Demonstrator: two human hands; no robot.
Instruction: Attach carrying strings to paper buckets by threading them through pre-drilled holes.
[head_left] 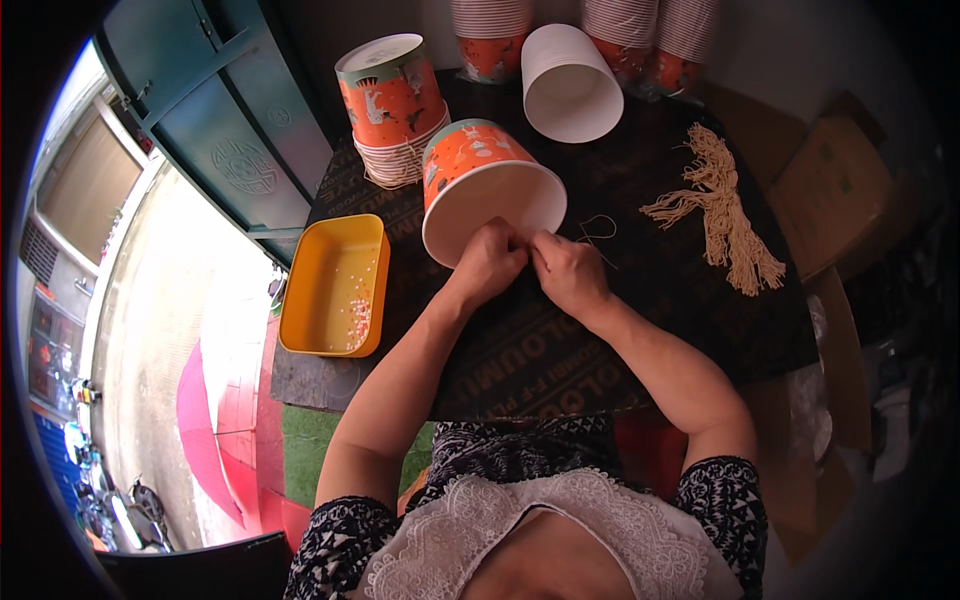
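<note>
Left hand (488, 263), right hand (572, 272), both at the round, orange paper bucket's (485, 200) white rim — fingers (543, 247) bunched narrow, can't tell on what — between the black wooden worktop's (640, 265) near and far edges.

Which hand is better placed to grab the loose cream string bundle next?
Probably your right hand: it's nearer the bundle, to its right. Your left hand is farther, at the orange patterned paper bucket's mouth.
</note>
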